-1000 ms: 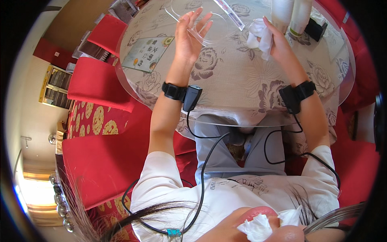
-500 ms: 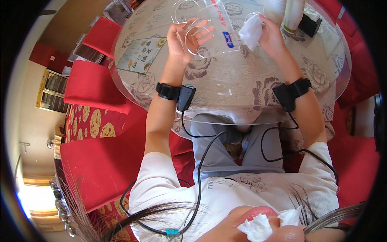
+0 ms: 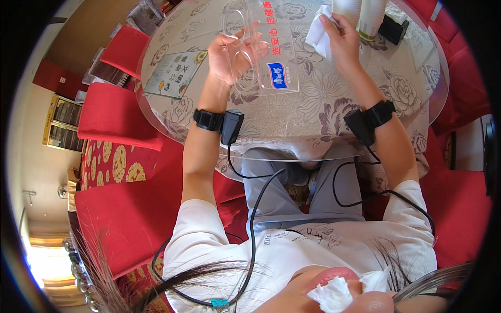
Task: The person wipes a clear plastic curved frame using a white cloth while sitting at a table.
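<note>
**Holding a clear plastic holder (image 3: 284,49) in the left hand (image 3: 224,61), a white tissue (image 3: 319,40) in the right hand (image 3: 343,46)**

Smooth, stiff and see-through, with rounded, loop-like cutouts: held up over the surface (image 3: 308,122), left of its middle and well in from its near edge. Supported by the left thumb and spread fingers; cannot tell through the plastic exactly where touching. Pinching the soft, folded tissue between right thumb and bent fingers, farther right, near the stacked white cups (image 3: 371,20).

Printed on the holder with a column of red characters and, below, a blue label edged in red. Near the left edge of the surface, showing large dark characters on a pale green card (image 3: 176,74).

Round and glass-topped, over a beige cloth patterned with greyish-purple flowers. Carrying, toward the right edge, the cups and a black box (image 3: 392,29). Flanked by red-covered chairs (image 3: 120,117) on red carpet (image 3: 119,166) with gold medallions.
</note>
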Motion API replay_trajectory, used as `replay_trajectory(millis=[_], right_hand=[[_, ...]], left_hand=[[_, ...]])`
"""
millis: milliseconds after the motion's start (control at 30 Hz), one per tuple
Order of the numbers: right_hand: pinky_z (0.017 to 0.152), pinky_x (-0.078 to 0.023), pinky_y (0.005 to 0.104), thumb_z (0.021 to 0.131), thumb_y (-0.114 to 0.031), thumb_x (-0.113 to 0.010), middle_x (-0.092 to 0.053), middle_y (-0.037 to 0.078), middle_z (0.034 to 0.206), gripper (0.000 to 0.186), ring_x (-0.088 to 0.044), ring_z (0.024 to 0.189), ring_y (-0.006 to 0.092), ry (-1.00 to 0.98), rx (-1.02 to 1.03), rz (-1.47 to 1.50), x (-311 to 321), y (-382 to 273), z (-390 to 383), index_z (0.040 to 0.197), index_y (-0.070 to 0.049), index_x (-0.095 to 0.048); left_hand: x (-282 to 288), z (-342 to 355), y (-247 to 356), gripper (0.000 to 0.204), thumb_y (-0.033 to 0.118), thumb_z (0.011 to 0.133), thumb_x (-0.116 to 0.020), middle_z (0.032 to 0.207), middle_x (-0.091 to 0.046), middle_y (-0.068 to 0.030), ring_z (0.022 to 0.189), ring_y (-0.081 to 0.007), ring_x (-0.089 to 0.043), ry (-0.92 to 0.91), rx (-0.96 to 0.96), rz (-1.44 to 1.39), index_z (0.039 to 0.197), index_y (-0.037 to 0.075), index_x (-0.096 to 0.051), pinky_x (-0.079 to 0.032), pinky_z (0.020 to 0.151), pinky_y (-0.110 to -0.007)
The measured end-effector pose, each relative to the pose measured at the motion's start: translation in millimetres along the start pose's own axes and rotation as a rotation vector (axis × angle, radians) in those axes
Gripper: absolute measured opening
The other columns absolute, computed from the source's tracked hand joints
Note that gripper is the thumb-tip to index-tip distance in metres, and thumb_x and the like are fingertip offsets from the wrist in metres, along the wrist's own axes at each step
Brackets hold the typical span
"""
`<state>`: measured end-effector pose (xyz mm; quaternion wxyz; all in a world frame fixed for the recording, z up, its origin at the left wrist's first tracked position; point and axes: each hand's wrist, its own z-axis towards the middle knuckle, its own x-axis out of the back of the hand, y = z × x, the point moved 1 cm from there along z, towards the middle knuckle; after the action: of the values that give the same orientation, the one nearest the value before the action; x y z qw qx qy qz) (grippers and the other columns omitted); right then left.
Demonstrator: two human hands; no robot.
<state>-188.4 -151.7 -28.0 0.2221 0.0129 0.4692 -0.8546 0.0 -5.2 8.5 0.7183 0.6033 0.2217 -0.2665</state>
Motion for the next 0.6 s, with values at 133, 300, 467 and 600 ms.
replay_trajectory(millis=[133,300,467,600], right_hand=[[0.065,-0.043,0.0185,0.081,-0.018,-0.064,-0.06,0.003,0.087,0.028,-0.054,0.075,0.0063,0.062,0.135,0.016,-4,-8,-1,0.099,0.002,-0.057],[0.064,-0.043,0.018,0.081,-0.016,-0.063,-0.06,0.003,0.087,0.027,-0.053,0.074,0.0054,0.084,0.287,-0.115,1,-1,1,0.1,0.001,-0.057],[0.062,-0.043,0.0184,0.083,-0.016,-0.06,-0.06,0.001,0.087,0.026,-0.053,0.071,0.0053,-0.02,0.339,-0.153,10,14,8,0.105,-0.001,-0.058],[0.063,-0.044,0.0194,0.084,-0.015,-0.059,-0.061,0.002,0.089,0.024,-0.054,0.073,0.0061,-0.145,0.419,-0.148,-3,-7,-4,0.104,-0.003,-0.059]], left_hand=[[-1,1,-3,0.055,0.02,0.077,-0.042,0.1,-0.053,-0.0168,0.088,-0.0305,-0.057,0.132,-0.054,0.173,0.13,0.011,-0.03,-0.047,0.079,-0.041],[-6,-1,-7,0.06,0.019,0.08,-0.042,0.112,-0.045,-0.018,0.093,-0.0313,-0.056,0.18,-0.017,0.456,0.136,0.022,-0.02,-0.049,0.075,-0.039],[-7,6,-20,0.064,0.012,0.075,-0.042,0.121,-0.038,-0.0179,0.106,-0.033,-0.049,0.114,0.053,0.447,0.134,0.026,-0.023,-0.048,0.077,-0.041],[0,3,-22,0.066,0.007,0.069,-0.043,0.125,-0.034,-0.017,0.114,-0.0327,-0.04,0.147,0.116,0.326,0.131,0.025,-0.028,-0.043,0.083,-0.044]])
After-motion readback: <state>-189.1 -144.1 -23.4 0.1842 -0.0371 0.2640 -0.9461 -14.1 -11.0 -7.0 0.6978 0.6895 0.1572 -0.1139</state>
